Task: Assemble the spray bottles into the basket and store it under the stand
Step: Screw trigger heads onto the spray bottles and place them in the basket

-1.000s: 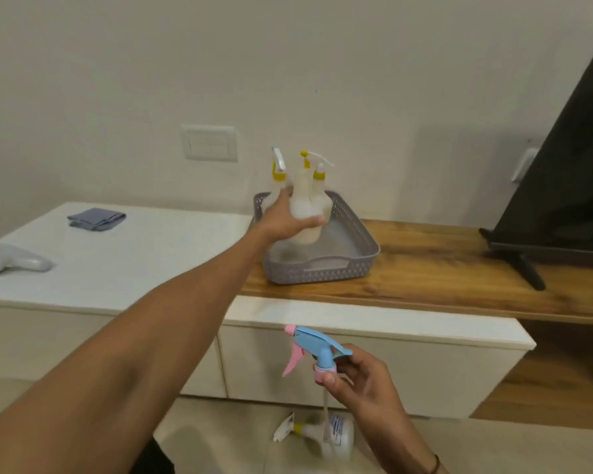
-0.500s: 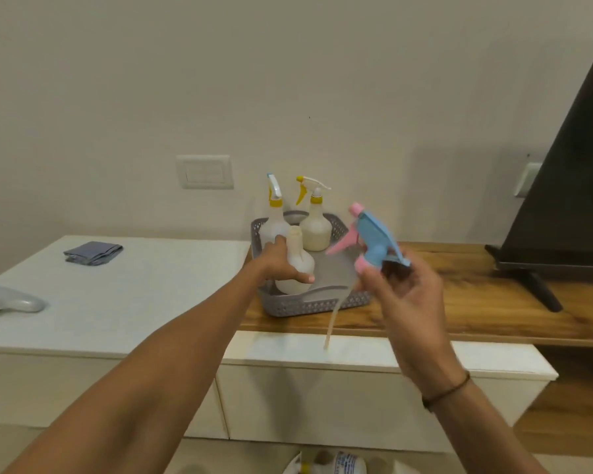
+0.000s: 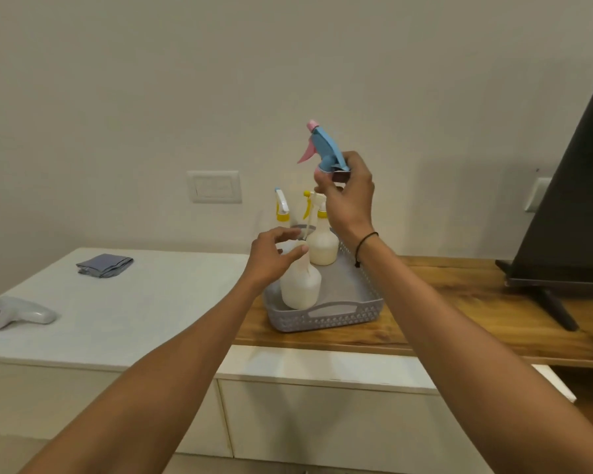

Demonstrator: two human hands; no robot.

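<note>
At the far left a white controller (image 3: 19, 313) lies on the white table (image 3: 144, 313); behind it, well apart, is a folded grey cloth (image 3: 104, 265); on the wall above there is a switch plate (image 3: 215, 186).

Near the middle, the left hand (image 3: 271, 256) is at the neck of an open bottle (image 3: 300, 285); its fingers are curved around the neck, but I cannot tell if they really touch it or only stay close; this bottle stands upright in the front left part of the grey basket (image 3: 326, 316). The basket sits on the wooden table (image 3: 459, 309), at its left end, beside the white one.

At the back of the basket stand two more bottles; one with a yellow collar (image 3: 282, 210) is partly hidden by the left hand, and the other, white (image 3: 321, 246), has its sprayer on.

Above the basket the right hand (image 3: 348, 196) holds up a blue sprayer (image 3: 326, 148) with a pink trigger; the fingers pinch its base, and its thin tube (image 3: 309, 225) hangs down toward the open bottle.

At the far right a black screen (image 3: 572, 200) stands on the wooden table.
</note>
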